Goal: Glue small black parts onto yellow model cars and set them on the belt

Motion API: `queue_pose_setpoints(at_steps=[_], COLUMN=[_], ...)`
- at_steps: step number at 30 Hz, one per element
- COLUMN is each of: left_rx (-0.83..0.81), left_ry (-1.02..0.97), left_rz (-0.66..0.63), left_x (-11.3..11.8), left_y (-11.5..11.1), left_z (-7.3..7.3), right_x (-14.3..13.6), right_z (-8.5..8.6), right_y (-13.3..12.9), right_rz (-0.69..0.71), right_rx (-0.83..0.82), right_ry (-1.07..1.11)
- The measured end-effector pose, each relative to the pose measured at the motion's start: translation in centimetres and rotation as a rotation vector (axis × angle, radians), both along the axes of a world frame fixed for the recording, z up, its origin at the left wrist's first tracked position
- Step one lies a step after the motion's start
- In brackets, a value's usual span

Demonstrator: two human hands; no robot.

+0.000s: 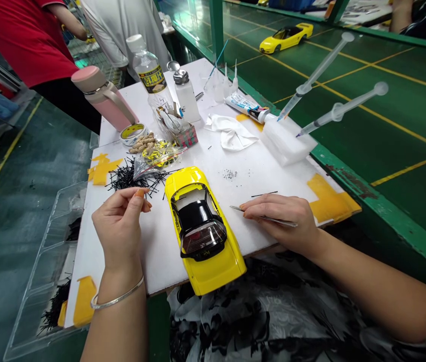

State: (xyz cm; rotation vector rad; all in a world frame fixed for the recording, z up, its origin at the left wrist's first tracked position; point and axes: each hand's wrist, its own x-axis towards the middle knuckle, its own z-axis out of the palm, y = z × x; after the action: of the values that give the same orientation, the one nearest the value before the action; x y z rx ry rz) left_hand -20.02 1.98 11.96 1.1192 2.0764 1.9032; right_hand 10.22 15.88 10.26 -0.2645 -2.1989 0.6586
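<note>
I'm watching the right hand (286, 213) gripping tweezers (281, 221) right of the yellow car (200, 229); left of it, the left hand (119, 226) is pressing thumb to fingers.

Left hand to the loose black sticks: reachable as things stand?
Probably yes: the left hand is right beside the black sticks, and nothing visible stands between them. The clear plastic bag seems to cover only part of the pile.

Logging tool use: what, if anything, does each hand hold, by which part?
Right hand: a thin metal tool, by its shaft, near the tip. Left hand: pinched; cannot tell whether anything is held.
</note>
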Motion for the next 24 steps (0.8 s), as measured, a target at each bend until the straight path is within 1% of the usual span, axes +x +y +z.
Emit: queue_pose_setpoints(at_steps=[5, 24], left_rx=[0.003, 0.015], left_ry=[-0.002, 0.003], left_rz=[-0.004, -0.011], left_x=[-0.03, -0.07], left_y=[0.01, 0.08], left_z=[-0.03, -0.04], right_x=[-0.08, 0.13], right_z=[0.09, -0.02], right_y=[0.03, 0.08], right_rz=[0.031, 0.049], right_rx=[0.002, 0.011], right_ry=[0.004, -0.003])
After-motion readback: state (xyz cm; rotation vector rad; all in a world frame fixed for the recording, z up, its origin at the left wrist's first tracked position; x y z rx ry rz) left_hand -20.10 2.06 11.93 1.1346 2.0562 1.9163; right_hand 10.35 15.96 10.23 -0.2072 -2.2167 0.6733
